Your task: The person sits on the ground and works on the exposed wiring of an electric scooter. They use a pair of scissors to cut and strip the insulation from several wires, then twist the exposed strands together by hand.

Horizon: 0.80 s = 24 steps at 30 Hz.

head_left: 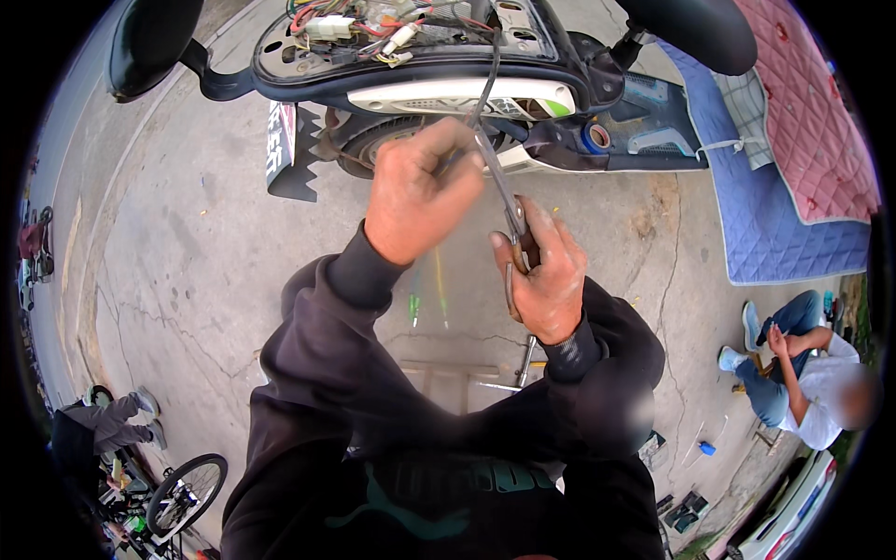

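Metal tool point(498, 177) and cable point(490, 77) before an opened scooter point(401, 97)

Nearest, two dark sleeves point(322, 322) reach forward. The right hand point(549, 273) is clamped around the tool's handles; its tip points up and leftward, close to the cable. There, the left hand point(422, 191) has its fingers curled in; I cannot tell whether they grip the cable. Beyond, the cable rises to the scooter's exposed wiring point(329, 28). A tape roll point(587, 140) rests on the footboard, left of a blue quilt point(761, 224).

I am watching my right hand point(553, 285) gripping a scissors-like tool point(501, 179) while my left hand point(418, 191) is curling beside a dark cable point(493, 70).
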Each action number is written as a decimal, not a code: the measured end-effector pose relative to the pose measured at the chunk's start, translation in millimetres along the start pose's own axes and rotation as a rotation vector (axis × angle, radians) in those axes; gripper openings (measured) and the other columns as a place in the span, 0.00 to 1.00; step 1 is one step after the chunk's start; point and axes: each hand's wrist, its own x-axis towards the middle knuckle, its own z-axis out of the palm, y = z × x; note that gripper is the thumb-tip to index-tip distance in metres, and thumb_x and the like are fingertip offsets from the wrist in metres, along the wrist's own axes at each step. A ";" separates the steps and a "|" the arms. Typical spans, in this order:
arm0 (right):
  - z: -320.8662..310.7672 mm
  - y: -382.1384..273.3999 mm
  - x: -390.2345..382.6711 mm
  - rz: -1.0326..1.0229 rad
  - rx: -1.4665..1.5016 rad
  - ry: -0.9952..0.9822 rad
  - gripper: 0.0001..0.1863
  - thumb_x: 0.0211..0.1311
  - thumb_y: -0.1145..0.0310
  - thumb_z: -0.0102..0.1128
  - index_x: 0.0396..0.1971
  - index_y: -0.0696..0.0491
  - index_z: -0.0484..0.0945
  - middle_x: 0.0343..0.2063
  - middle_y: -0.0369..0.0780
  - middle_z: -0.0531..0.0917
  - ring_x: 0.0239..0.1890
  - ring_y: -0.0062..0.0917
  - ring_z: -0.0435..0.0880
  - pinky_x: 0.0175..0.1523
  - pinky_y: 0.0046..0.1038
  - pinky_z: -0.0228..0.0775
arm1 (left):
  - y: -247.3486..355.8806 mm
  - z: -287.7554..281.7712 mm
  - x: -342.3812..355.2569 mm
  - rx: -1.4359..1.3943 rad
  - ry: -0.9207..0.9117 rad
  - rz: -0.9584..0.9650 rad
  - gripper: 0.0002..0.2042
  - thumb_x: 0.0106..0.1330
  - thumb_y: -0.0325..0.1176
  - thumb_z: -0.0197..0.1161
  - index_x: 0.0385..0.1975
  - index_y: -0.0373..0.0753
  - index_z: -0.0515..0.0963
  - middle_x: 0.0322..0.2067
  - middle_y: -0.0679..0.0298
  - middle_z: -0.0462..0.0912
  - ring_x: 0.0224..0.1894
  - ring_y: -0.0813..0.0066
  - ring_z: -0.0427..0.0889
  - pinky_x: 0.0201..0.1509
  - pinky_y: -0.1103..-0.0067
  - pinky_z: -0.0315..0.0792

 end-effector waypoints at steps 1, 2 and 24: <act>-0.3 -0.8 -0.1 0.012 0.011 -0.002 0.24 0.54 0.76 0.69 0.53 0.61 0.76 0.23 0.42 0.75 0.21 0.28 0.71 0.28 0.29 0.66 | 0.0 0.5 0.2 -0.001 0.000 -0.001 0.04 0.59 0.25 0.61 0.31 0.32 0.77 0.15 0.63 0.70 0.19 0.85 0.63 0.23 0.82 0.63; 0.6 0.5 0.0 -0.005 0.001 0.018 0.24 0.54 0.76 0.69 0.52 0.61 0.76 0.23 0.42 0.75 0.21 0.28 0.70 0.28 0.29 0.66 | -0.2 0.9 0.4 -0.002 0.000 -0.002 0.04 0.59 0.25 0.61 0.31 0.32 0.77 0.15 0.63 0.70 0.20 0.85 0.63 0.23 0.82 0.62; -35.7 31.1 1.8 0.545 0.821 0.188 0.28 0.66 0.62 0.61 0.59 0.63 0.67 0.26 0.30 0.69 0.26 0.11 0.67 0.26 0.17 0.57 | 2.0 -19.6 -4.7 -0.351 -0.103 -0.245 0.04 0.64 0.27 0.58 0.30 0.34 0.76 0.24 0.76 0.68 0.28 0.91 0.62 0.30 0.86 0.58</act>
